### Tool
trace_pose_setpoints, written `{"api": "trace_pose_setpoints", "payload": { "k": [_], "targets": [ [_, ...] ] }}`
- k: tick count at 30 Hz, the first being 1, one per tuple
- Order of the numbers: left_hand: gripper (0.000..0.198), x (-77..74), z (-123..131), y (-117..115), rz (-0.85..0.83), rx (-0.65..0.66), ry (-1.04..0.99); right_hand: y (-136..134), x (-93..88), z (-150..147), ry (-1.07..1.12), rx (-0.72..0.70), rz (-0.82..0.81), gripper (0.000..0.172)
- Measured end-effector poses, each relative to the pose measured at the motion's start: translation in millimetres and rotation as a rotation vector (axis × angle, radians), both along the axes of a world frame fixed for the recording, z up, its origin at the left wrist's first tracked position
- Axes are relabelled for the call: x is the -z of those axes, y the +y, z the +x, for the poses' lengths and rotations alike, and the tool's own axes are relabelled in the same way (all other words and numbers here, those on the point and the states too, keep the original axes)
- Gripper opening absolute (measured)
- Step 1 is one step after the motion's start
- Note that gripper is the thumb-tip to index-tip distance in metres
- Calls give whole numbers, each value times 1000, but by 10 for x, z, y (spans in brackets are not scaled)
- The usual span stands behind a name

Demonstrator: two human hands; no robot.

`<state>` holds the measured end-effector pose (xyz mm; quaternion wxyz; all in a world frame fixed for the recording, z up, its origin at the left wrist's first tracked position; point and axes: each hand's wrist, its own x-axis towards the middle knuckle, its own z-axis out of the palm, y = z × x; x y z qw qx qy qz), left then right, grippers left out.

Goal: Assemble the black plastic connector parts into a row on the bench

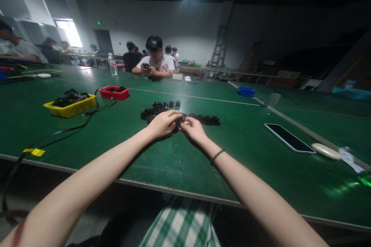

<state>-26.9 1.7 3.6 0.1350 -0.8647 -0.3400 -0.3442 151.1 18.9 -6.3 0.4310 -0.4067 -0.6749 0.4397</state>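
Observation:
Both my hands meet over the green table (174,158), fingertips bent around a small black part (182,117) that they mostly cover. My left hand (164,123) has its fingers closed on one side of it, and my right hand (194,128) pinches from the other side. Behind my left hand lies a loose heap of small black parts (150,111), with a couple of black pieces (174,104) just beyond. To the right of my right hand runs a row of black parts (207,119). What exactly the pieces are is too dark to tell.
A yellow bin (71,109) and a red bin (114,93), both with black items, stand left beside a black cable (84,123). On the right lie a phone (290,138) and a pale oval object (327,151). A blue bin (246,92) sits farther back. Across the table sits a person (162,63).

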Motion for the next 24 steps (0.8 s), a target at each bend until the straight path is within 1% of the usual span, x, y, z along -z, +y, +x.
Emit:
{"api": "trace_pose_setpoints", "payload": {
  "k": [10, 18, 24],
  "targets": [
    [45, 9, -13, 9, 44, 16, 8, 28, 28, 3, 18, -4, 17, 6],
    [47, 10, -9, 19, 83, 20, 43, -7, -10, -4, 5, 6, 16, 6],
    [50, 19, -6, 24, 87, 15, 37, 12, 1, -3, 8, 11, 12, 7]
  ]
}}
